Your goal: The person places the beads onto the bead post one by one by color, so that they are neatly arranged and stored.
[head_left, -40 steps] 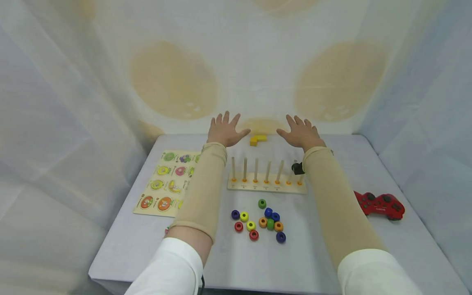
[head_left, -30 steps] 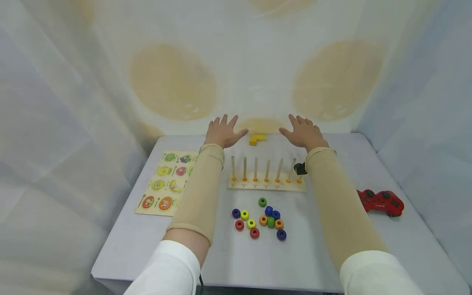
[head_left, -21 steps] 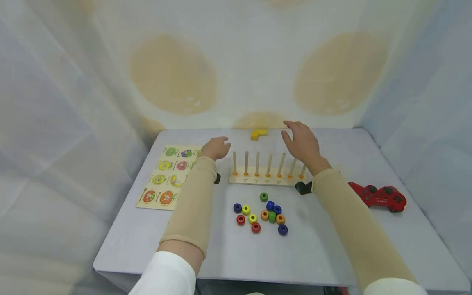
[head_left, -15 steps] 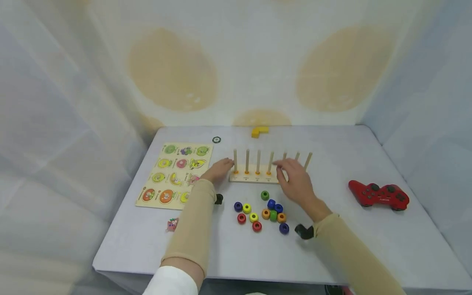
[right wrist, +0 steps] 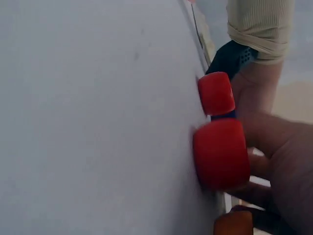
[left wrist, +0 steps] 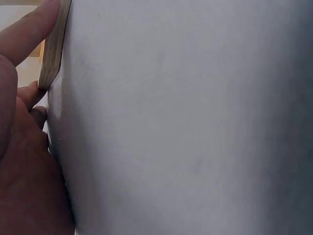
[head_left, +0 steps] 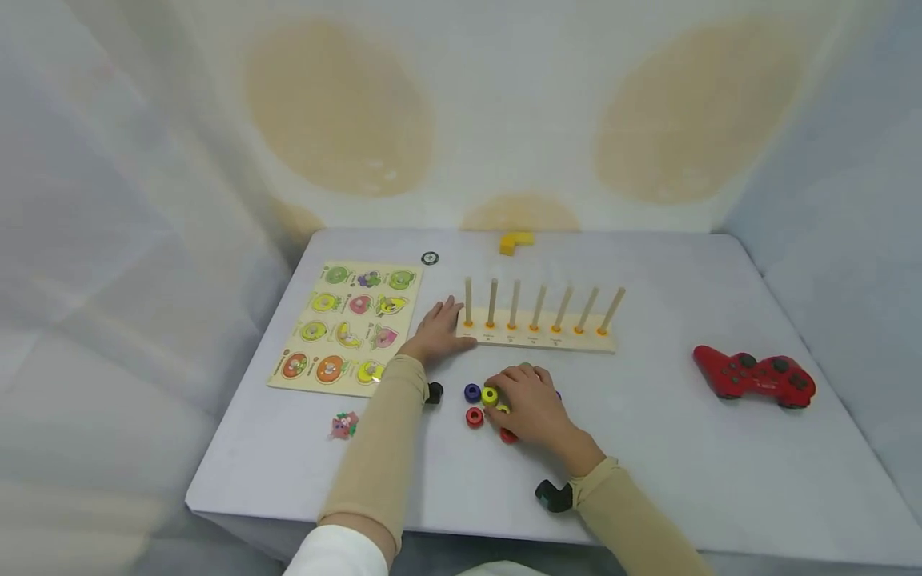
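A wooden peg board (head_left: 504,338) with several upright pegs stands mid-table. My left hand (head_left: 436,332) holds its left end, thumb along the front edge and fingers past the corner. In the left wrist view the thumb (left wrist: 32,29) presses on the board's edge (left wrist: 53,54). My right hand (head_left: 531,404) hovers low over the wooden beads, thumb and forefinger spread around a yellow bead (head_left: 490,396). A purple bead (head_left: 471,392) and a red bead (head_left: 474,417) lie just left of it. Most other beads are hidden under this hand. Red beads (right wrist: 222,154) show close to its fingers.
A fruit puzzle board (head_left: 324,382) lies at left, with a small pink piece (head_left: 343,425) below it. A round chip (head_left: 430,258) and yellow block pieces (head_left: 508,244) lie at the back. A red game controller (head_left: 754,376) rests at right.
Both hands came down from the raised, spread position at the back. The left moved to the board's left end; the right passed over the pegs toward me, down to the beads.
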`<state>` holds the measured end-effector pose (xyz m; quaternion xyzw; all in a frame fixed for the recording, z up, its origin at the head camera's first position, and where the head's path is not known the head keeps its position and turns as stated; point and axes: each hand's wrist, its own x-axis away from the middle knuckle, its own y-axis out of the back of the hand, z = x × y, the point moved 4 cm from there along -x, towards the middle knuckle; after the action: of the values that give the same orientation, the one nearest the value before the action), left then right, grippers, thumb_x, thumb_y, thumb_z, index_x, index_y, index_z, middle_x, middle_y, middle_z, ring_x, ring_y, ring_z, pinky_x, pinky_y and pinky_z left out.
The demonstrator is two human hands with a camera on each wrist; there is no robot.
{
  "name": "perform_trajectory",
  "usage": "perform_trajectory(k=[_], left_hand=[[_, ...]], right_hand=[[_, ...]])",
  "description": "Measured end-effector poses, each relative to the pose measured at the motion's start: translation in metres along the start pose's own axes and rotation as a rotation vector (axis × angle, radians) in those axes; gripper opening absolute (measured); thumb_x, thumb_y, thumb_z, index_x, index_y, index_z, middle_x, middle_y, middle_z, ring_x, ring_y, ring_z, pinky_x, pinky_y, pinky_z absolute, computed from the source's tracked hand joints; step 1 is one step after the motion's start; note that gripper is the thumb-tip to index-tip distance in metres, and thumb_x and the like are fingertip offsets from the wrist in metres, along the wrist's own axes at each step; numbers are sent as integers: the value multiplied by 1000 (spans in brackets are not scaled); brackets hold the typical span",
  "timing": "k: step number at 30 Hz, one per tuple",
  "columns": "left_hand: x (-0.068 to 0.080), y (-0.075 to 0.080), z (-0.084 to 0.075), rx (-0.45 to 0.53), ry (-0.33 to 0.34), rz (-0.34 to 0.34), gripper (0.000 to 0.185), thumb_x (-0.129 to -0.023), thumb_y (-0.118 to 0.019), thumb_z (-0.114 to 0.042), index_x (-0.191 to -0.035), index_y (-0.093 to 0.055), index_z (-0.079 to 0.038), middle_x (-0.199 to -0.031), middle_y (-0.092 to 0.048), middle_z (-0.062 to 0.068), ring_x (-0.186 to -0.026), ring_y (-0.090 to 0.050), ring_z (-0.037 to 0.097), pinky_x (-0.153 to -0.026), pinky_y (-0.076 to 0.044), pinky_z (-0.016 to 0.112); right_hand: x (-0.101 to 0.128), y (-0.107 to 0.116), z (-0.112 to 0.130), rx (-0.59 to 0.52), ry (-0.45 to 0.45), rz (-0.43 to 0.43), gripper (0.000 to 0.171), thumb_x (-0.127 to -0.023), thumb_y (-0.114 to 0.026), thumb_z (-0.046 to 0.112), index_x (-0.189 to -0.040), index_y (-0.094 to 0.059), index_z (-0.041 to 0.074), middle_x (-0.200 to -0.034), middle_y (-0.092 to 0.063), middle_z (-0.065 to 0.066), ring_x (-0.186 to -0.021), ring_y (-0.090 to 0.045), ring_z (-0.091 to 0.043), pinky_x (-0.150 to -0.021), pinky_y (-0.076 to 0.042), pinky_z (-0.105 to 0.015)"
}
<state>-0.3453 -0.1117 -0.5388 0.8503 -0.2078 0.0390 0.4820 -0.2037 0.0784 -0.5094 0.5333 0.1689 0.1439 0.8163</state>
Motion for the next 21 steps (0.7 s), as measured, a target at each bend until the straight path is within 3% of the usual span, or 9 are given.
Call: perform_trajectory(k=[2, 5, 12, 14, 21], left_hand=[[2, 0, -2, 15, 3, -1, 95, -92, -68, -55, -164, -18, -17, -174, -2, 4, -162, 2, 28, -131, -4, 50], [5, 0, -5, 25, 9, -2, 95, -92, -67, -55, -165, -18, -18, -174, -1, 2, -162, 3, 27, -131, -3, 49], [10, 3, -9, 49, 57, -12, 92, -93, -67, -55, -164, -20, -23, -174, -1, -2, -162, 4, 24, -131, -4, 50], [12, 4, -10, 67, 71, -10, 91, -93, -67, -54, -164, -20, -24, -174, -1, -3, -162, 4, 23, -131, -4, 50], [9, -3, -1, 88, 97, -12, 89, -91, -67, -59, -163, -23, -32, -174, -3, -11, -162, 4, 18, -131, -7, 51]], right_hand=[[-3, -3, 0, 14, -34, 21, 29, -88, -78, 36, -112, -72, 21, -110, -70, 2, -115, -62, -25, -111, -37, -60], [-11, 3, -2, -9, -89, -13, 28, -89, -78, 33, -111, -71, 19, -107, -72, 3, -112, -64, -23, -112, -37, -59], [-65, 68, 7, -75, -57, -316, 36, -93, -75, 29, -123, -69, 10, -116, -73, -7, -115, -64, -31, -105, -45, -58], [-85, 84, 14, -54, -33, -355, 36, -95, -73, 29, -126, -69, 11, -119, -73, -8, -117, -63, -32, -105, -45, -57], [-131, 96, 28, 101, -33, -223, 35, -99, -65, 34, -129, -68, 17, -125, -70, -4, -124, -59, -28, -117, -33, -55]])
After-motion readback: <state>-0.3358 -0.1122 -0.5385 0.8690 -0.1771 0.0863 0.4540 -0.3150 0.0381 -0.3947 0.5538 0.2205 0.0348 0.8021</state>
